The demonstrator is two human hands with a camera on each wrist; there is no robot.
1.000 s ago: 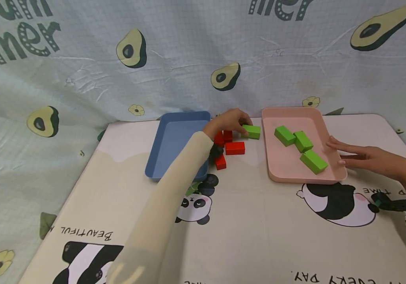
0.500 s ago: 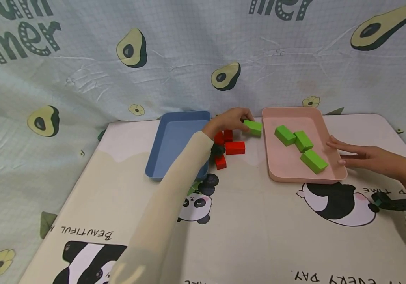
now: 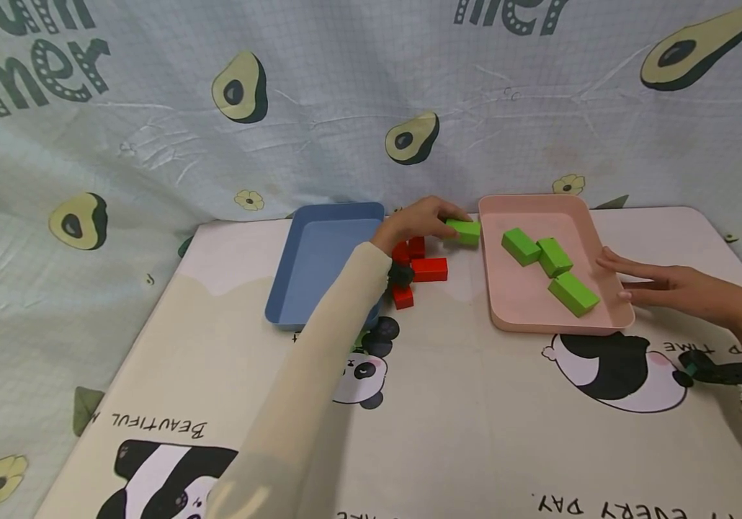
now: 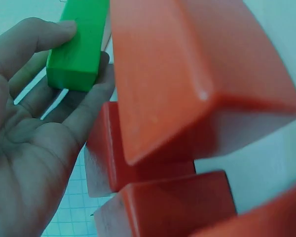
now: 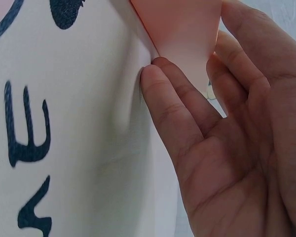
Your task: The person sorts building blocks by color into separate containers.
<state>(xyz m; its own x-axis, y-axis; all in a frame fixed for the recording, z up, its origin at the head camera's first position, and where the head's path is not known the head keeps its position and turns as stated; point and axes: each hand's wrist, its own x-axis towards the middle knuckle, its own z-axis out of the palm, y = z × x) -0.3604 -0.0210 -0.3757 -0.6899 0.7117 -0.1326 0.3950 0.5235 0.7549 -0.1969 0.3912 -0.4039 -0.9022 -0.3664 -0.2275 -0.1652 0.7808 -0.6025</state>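
Observation:
My left hand [image 3: 421,218] pinches a green block [image 3: 467,232] beside the left wall of the pink tray [image 3: 516,299]. In the left wrist view, the thumb presses on one face of this green block [image 4: 78,49] and fingers lie behind it. Inside the pink tray are three other green blocks [image 3: 573,294]. At the tray's right edge, my right hand [image 3: 685,290] rests with fairly straight fingers. The right wrist view has its fingertips [image 5: 155,74] right at the base of the tray's pink wall [image 5: 182,29].
Several red blocks [image 3: 429,269] lie on the table between the trays, just below the left hand. A blue tray [image 3: 319,249] stands to the left, partly covered by the left sleeve [image 3: 325,360]. A patterned curtain [image 3: 325,108] hangs behind the table.
The left hand has shifted slightly right with the green block, bringing it closer to the pink tray. My right hand and the trays have stayed in place.

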